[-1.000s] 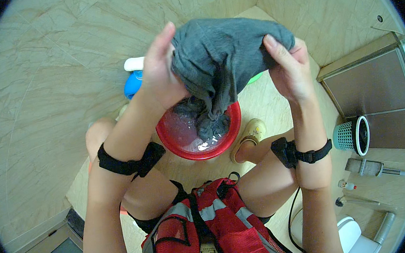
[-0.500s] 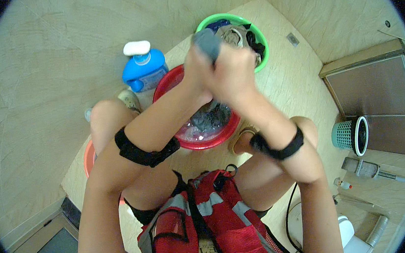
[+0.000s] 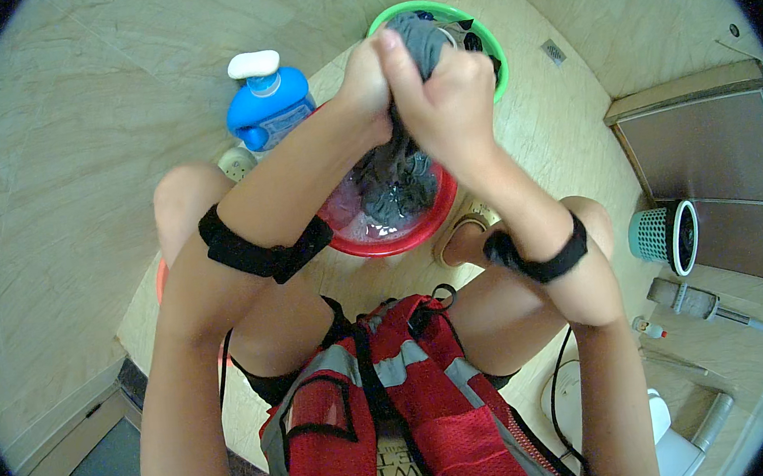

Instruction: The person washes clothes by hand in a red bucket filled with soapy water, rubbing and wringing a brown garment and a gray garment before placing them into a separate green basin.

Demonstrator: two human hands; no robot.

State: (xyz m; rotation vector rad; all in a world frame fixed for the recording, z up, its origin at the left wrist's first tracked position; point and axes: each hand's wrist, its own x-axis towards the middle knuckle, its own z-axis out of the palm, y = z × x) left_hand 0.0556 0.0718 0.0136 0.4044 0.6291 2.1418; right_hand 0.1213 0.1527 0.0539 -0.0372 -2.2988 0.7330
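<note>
A wet grey garment point(image 3: 417, 41) is bunched up in both my hands above a red basin point(image 3: 393, 245). My left hand point(image 3: 364, 86) is closed round it from the left, and my right hand point(image 3: 453, 105) grips it close beside, the two almost touching. One end pokes out past the knuckles on the far side. Darker cloth point(image 3: 398, 190) hangs from under my hands into the sudsy water, where more fabric lies soaking. My forearms cover the left part of the basin. What kind of garment it is cannot be made out.
Behind the red basin stands a green basin point(image 3: 501, 77) of clothes. A blue detergent bottle point(image 3: 279, 107) topped by a white oval piece point(image 3: 253, 64) is at the wall. My knees flank the basin. To the right are a teal basket point(image 3: 649, 236) and a floor drain point(image 3: 553, 52).
My hands have moved a little farther out, still gripping the grey garment. More of the cloth stretches between them and the water. The whole view has shifted slightly.
</note>
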